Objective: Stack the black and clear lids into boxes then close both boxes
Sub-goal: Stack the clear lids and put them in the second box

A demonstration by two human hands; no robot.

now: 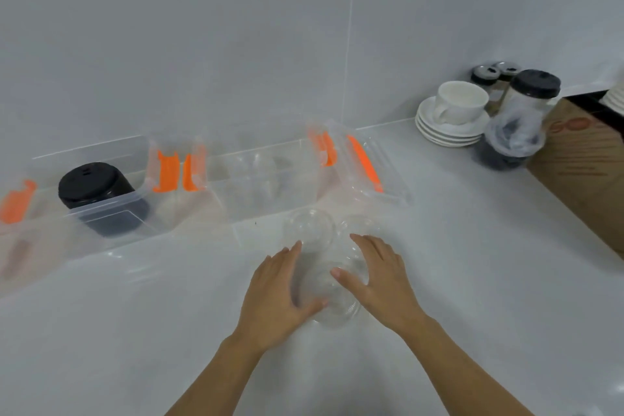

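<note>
I have both hands on the white counter (135, 331) around a loose cluster of clear lids (332, 300), which sits in front of the right-hand clear box (266, 192) at about 12 o'clock from my wrists. My left hand (280, 294) cups the cluster from 9 o'clock, its thumb pressed against the nearest lid's rim; my right hand (374, 275) rests flat on it from 3 o'clock, fingers spread and not closed around anything. Two more domed lids (309, 224) lie just beyond my fingertips. I judge these lids feather-light, thin and springy, slick on this glossy top and apt to skate or crack if pinched at the dome, so I would squeeze at the ribbed rims and nest them first. The black lids (93, 186) already stand stacked in the left box (111, 213) at 10 o'clock; both boxes are open, orange latches (165, 172) up.
</note>
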